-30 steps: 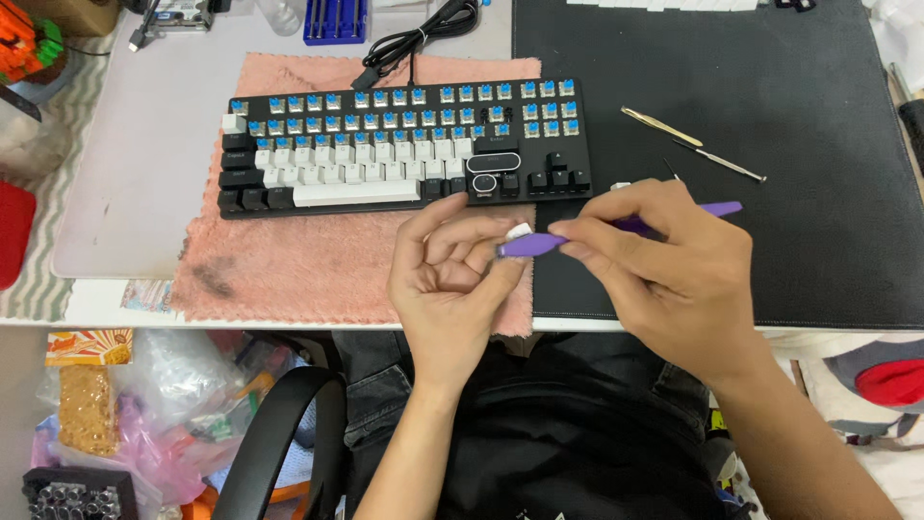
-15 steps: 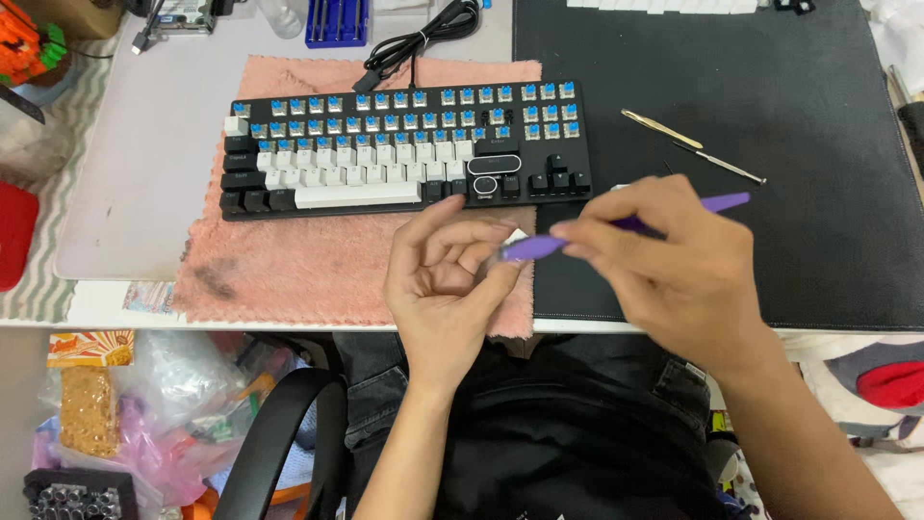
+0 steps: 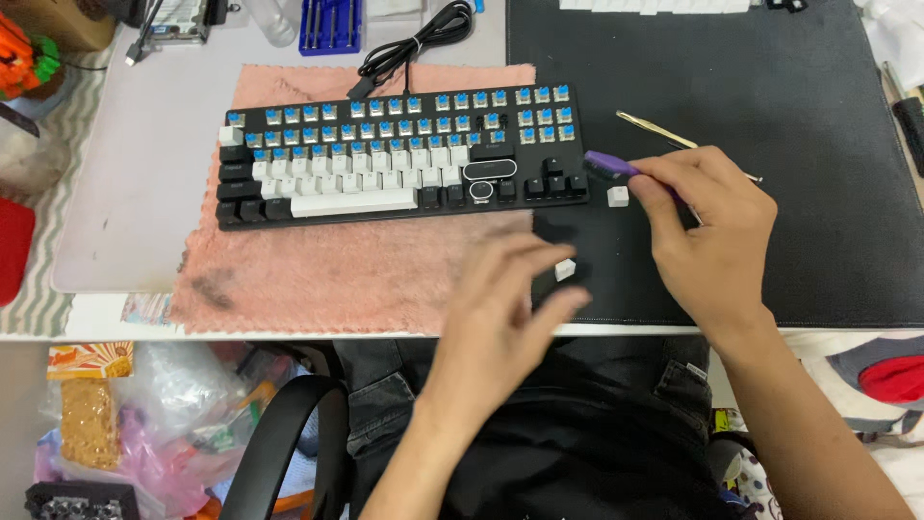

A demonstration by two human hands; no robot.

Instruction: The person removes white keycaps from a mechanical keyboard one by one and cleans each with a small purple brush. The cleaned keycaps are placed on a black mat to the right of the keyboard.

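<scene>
Right hand (image 3: 712,241): closed around a slim purple plastic keycap-puller tool (image 3: 610,165), thumb and fingers pinching its rear half; the tool tip points toward 9 o'clock and sits just beside the right end of the keyboard. Half a second ago this hand held the same tool low and central, against the left hand; it now stands farther toward 1 o'clock, up by the keyboard's edge.

Left hand (image 3: 500,308): blurred, fingers loosely spread, holding nothing that can be made out. Earlier it was cupped under the tool tip with a white cap at its fingers; the two hands are now apart.

Small white square keycap (image 3: 565,269): lies on the black desk mat (image 3: 818,96), just off the left fingertips at 2 o'clock. A second white keycap (image 3: 618,195) lies on the mat at 6 o'clock of the tool tip, near the right thumb.

Black tenkeyless mechanical keyboard (image 3: 404,164): upper rows stripped to blue switches, lower rows carrying white and black caps; unmoved since the earlier view. It rests on a pink terry cloth (image 3: 337,270), itself on the pale desk (image 3: 125,193).

Thin brass-coloured metal pick (image 3: 654,128): on the mat at 12 o'clock of the right hand, partly hidden behind it.

Black coiled cable (image 3: 414,43): at 12 o'clock of the keyboard.
</scene>
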